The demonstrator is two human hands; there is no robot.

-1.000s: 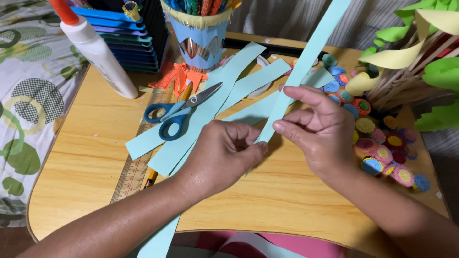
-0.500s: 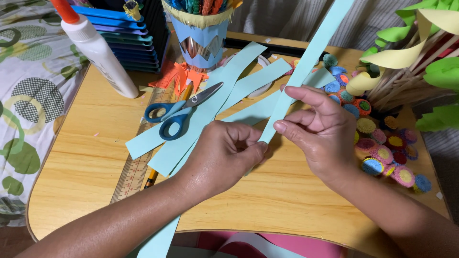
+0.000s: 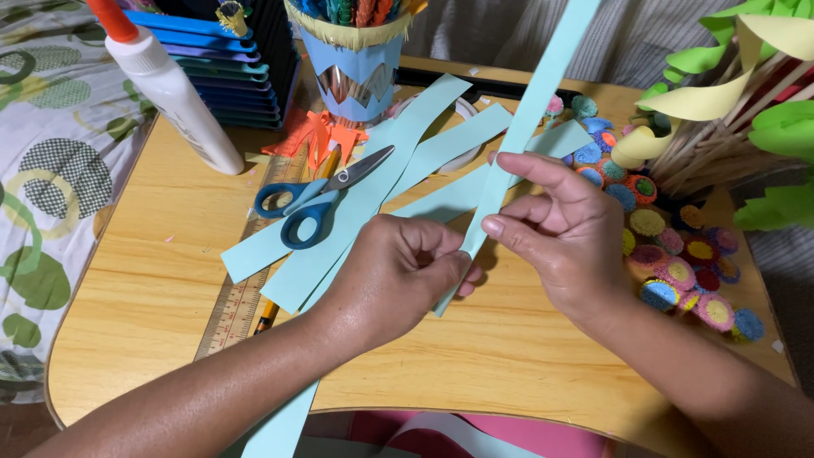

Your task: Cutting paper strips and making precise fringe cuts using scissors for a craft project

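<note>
A long light-blue paper strip [image 3: 527, 119] runs from the top right down to my hands over a small wooden table [image 3: 161, 280]. My right hand [image 3: 570, 237] pinches the strip between thumb and forefinger. My left hand [image 3: 398, 276] grips the strip's lower part, fingers curled around it. Several more light-blue strips [image 3: 373, 182] lie flat on the table behind my hands, and blue-handled scissors [image 3: 318, 199] rest shut on top of them.
A white glue bottle with a red cap [image 3: 170, 89] stands at the back left beside a stack of blue trays [image 3: 229, 72]. A decorated blue cup [image 3: 356, 64] holds sticks. Small colourful paper rosettes [image 3: 678, 263] and green-yellow paper leaves [image 3: 738, 76] fill the right. A ruler [image 3: 233, 309] lies left.
The strip has tilted a little and my fingers have shifted slightly along it. Everything on the table stays put.
</note>
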